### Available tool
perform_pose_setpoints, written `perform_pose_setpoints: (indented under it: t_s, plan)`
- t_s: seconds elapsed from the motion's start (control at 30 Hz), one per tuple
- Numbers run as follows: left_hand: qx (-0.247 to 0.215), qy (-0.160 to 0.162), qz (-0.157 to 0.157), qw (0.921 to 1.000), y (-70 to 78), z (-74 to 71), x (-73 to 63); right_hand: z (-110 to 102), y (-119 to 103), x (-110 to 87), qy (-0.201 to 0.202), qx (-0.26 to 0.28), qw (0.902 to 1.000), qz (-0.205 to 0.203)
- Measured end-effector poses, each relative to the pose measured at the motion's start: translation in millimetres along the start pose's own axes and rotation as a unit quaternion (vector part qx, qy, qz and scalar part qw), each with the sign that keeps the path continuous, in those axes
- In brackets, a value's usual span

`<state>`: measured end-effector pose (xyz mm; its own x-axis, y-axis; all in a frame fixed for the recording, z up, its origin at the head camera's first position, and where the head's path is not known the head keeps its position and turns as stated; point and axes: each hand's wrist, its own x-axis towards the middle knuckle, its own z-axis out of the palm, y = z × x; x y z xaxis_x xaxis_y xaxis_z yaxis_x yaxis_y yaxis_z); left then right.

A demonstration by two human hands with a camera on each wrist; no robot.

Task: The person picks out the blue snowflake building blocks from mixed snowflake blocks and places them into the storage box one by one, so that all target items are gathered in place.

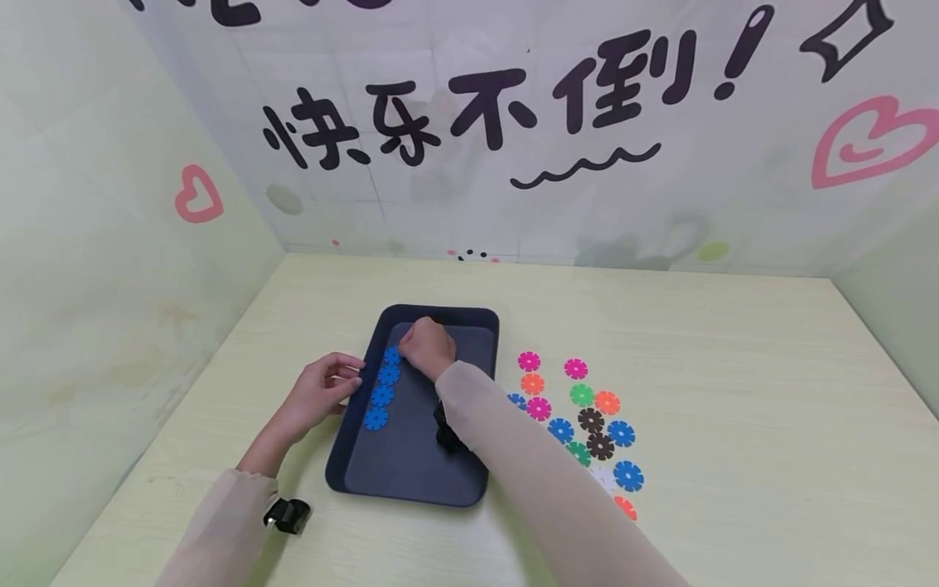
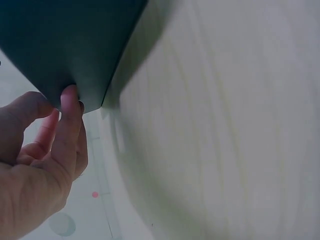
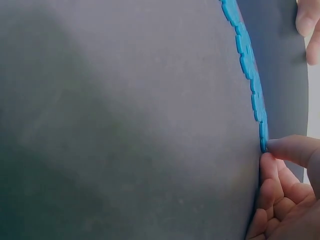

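Note:
A dark rectangular tray (image 1: 411, 487) lies on the table, with a row of several blue notched plastic discs (image 1: 382, 395) along the inside of its left wall. My left hand (image 1: 328, 389) holds the tray's left rim; one finger lies against the outer wall (image 2: 55, 45) in the left wrist view. My right hand (image 1: 429, 346) reaches into the tray at the row's far end. In the right wrist view, its thumb and index finger pinch the blue disc (image 3: 263, 136) at that end, the other fingers curled beneath.
Right of the tray, loose discs lie scattered on the table (image 1: 734, 391): pink (image 1: 575, 368), orange (image 1: 607, 403), green (image 1: 582, 395), black (image 1: 600, 446), white and blue (image 1: 628, 475). The right sleeve (image 1: 528, 473) hides some. A printed backdrop (image 1: 455, 204) stands behind.

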<state>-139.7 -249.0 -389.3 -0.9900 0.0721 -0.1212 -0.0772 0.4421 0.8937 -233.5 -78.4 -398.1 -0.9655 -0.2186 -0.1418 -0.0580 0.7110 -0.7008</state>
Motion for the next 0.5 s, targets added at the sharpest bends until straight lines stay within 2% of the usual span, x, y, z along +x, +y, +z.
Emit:
perform_pose_setpoints:
  t_s: [0.27,0.5]
  plan:
    - [-0.003,0.001,-0.001,1.0,-0.5,0.7,0.1,-16,4,1.0,-0.036,0.046,0.9978,-0.032]
    - [-0.008,0.0,-0.005,1.0,-0.6,-0.3,0.2,-51,-6,-4.1,-0.086,0.019,0.9895,-0.114]
